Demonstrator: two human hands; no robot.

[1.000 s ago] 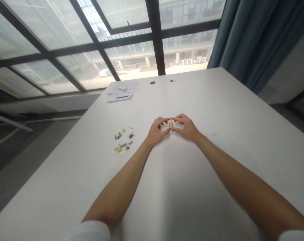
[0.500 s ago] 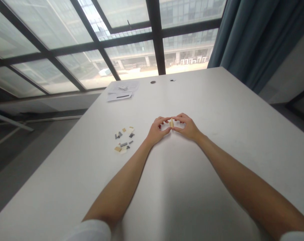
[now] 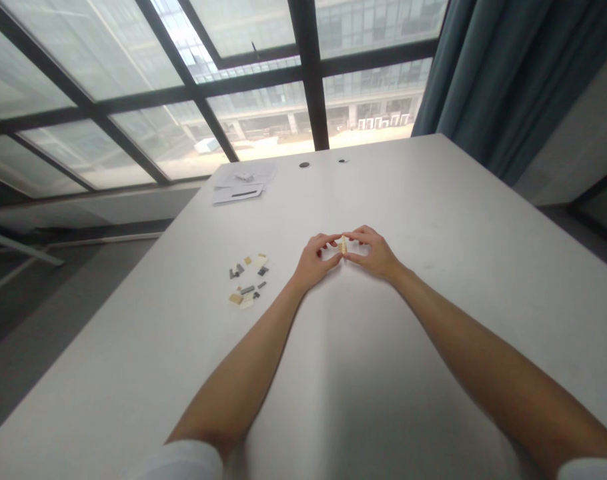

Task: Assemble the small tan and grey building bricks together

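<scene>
Both my hands meet over the middle of the white table point(image 3: 433, 200). My left hand point(image 3: 313, 261) and my right hand point(image 3: 374, 253) each pinch a small tan brick piece point(image 3: 342, 245) between fingertips and thumb, one hand from either side. The piece is held just above the tabletop. Both forearms stretch out bare from white sleeves at the bottom edge.
A scatter of several small tan and grey pieces point(image 3: 247, 280) lies on the table left of my hands. Papers with a small white item point(image 3: 242, 183) lie at the far edge by the window. Two round holes point(image 3: 322, 162) sit near the far edge. A blue curtain point(image 3: 488, 73) hangs at right.
</scene>
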